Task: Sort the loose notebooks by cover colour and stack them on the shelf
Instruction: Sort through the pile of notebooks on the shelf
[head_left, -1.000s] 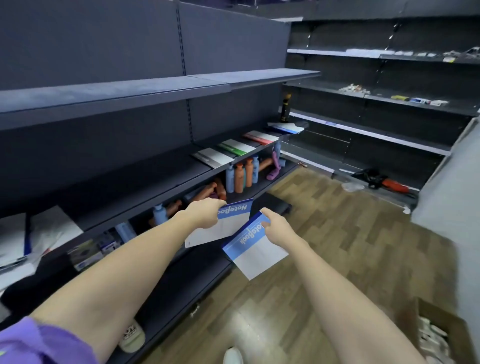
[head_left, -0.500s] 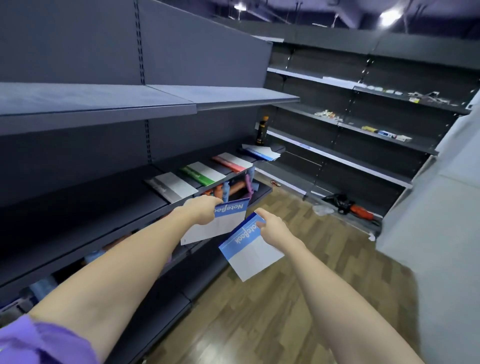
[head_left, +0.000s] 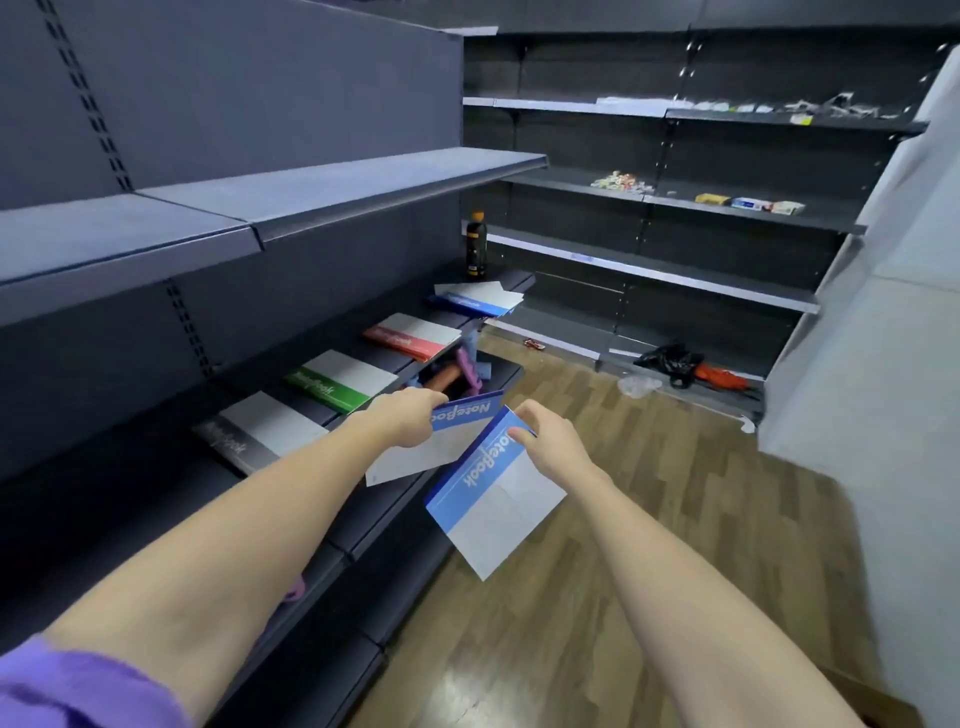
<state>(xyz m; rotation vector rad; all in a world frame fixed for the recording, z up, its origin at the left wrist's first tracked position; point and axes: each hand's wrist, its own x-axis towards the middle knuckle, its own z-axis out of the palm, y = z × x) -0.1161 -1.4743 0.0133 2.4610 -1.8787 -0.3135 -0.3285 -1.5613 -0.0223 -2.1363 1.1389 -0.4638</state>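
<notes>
We had stepped closer along the dark metal shelf (head_left: 363, 525); our left hand (head_left: 410, 423) and right hand (head_left: 553, 447) each gripped a blue-banded paper notebook (head_left: 462, 415), (head_left: 493, 499), with the blue stack (head_left: 475, 301) ahead.

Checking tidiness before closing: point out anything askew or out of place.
The blue notebook stack at the shelf's far end is fanned askew, unlike the squarer red stack and green stack. Litter lies on the floor: a black bag.

Both your bare arms reach forward, nearly straight. Your left hand (head_left: 410, 422) is knuckles up, fingers curled in a grip at its far side. Your right hand (head_left: 550, 448) sits just beside it, slightly lower, thumb and fingertips pinching inward. A purple sleeve covers your left upper arm.
</notes>
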